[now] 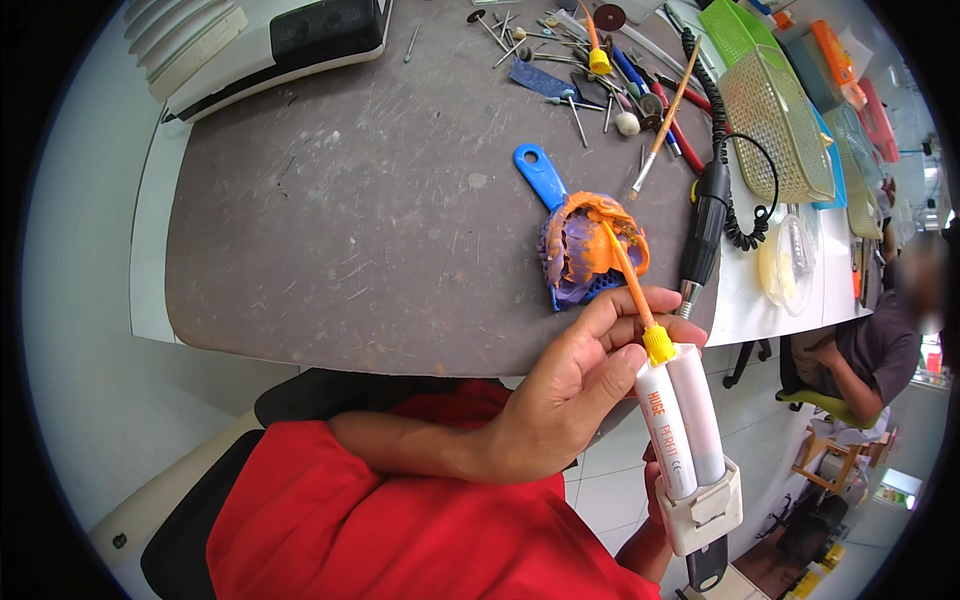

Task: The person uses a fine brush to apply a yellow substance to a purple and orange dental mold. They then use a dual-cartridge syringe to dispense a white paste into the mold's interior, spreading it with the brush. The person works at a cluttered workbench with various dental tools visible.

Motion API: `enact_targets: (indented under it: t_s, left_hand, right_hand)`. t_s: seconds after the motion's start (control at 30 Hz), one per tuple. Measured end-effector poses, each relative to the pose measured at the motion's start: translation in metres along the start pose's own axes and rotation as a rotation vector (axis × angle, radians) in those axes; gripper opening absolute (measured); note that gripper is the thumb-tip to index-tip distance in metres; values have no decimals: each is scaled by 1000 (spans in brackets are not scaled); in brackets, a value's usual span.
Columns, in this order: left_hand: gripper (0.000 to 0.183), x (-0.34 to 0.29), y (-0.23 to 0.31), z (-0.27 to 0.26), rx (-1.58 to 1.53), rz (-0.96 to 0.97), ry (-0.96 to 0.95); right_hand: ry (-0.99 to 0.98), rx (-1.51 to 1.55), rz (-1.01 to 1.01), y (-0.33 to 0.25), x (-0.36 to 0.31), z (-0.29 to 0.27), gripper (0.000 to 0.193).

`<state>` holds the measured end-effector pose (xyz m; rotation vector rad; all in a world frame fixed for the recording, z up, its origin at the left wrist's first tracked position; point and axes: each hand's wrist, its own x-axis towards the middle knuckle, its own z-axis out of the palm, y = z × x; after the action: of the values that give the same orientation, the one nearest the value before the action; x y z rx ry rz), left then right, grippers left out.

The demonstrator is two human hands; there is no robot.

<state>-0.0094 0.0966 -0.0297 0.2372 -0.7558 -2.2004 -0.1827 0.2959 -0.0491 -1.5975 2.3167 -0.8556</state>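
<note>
A dispensing gun (708, 515) with a white twin cartridge (692, 410) points up toward the bench. Its yellow-based mixing tip (634, 285) is filled with orange paste, and the end reaches over the impression tray. My left hand (560, 405) is closed around the cartridge's top, thumb beside the yellow base and fingers behind the tip. Lower down, my right hand (652, 492) grips the gun from behind and is mostly hidden by it. The blue-handled impression tray (541, 178) lies on the bench, holding purple and orange impression material (585, 250).
Right of the tray lie a black handpiece (708, 225) with a coiled cord and a thin brush (665, 130). Many burs and polishing tools (585, 75) are scattered behind. A cream basket (778, 125) stands at the right. Another person (860, 350) sits farther off. A white-and-black device (280, 50) is at back left.
</note>
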Motion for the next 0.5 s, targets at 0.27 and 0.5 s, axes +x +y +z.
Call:
enact_targets:
  t_s: [0.27,0.5]
  left_hand:
    - [50,0,0,0,-6,-13,3]
    - [50,1,1,1,13,-2,3]
  right_hand:
    - [-7,195,85,-13,20,2,28]
    - [105,103,74,4,4,9,27]
